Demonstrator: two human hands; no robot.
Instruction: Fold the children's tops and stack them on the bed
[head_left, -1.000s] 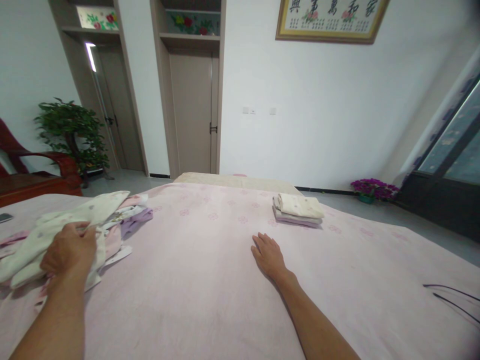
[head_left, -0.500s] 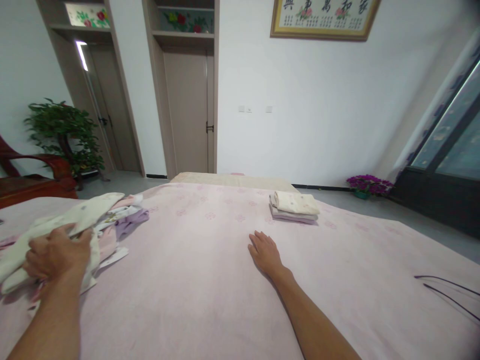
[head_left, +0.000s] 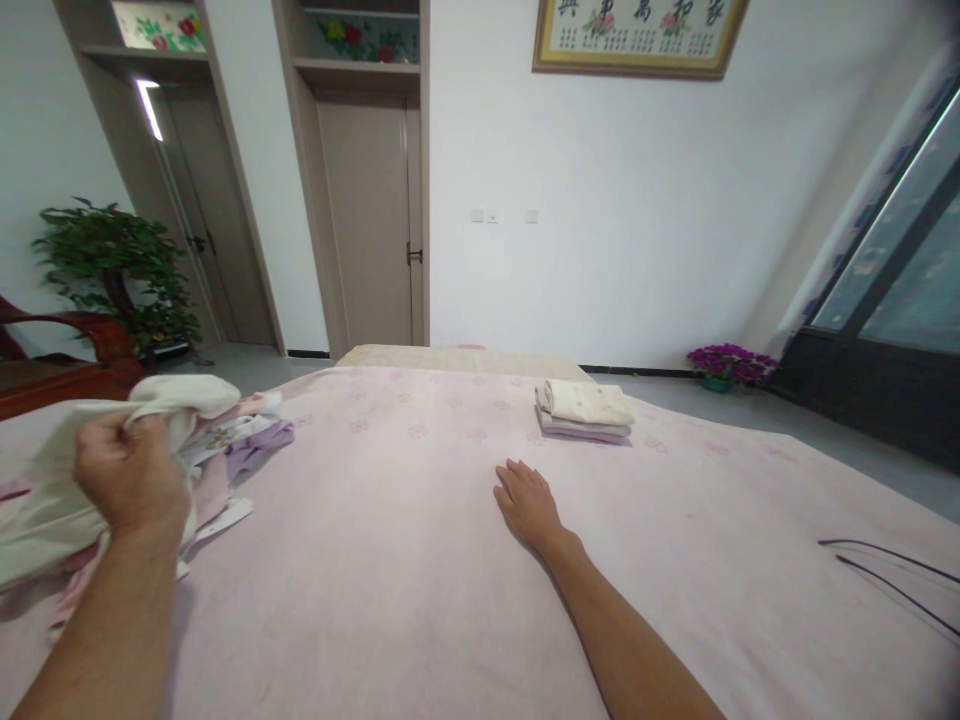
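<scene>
My left hand (head_left: 131, 475) is closed round a cream garment (head_left: 176, 395) with faint dots and holds it a little above a loose pile of clothes (head_left: 232, 455) at the left of the pink bed cover (head_left: 420, 560). The pile shows lilac, pink and white pieces. My right hand (head_left: 527, 500) lies flat on the cover near the middle, fingers stretched out, holding nothing. Beyond it sits a small folded stack (head_left: 585, 410), a cream piece on top of lilac ones.
A beige folded blanket (head_left: 450, 358) lies at the bed's far end. A dark red wooden chair (head_left: 67, 355) and a potted plant (head_left: 112, 265) stand at the left. Two doors (head_left: 371, 220) are behind. Purple flowers (head_left: 724, 365) sit by the dark glass door (head_left: 885, 330). Black cables (head_left: 885, 565) lie at right.
My left hand has closed on the cream garment and lifted it up off the pile. My right hand stays flat on the cover.
</scene>
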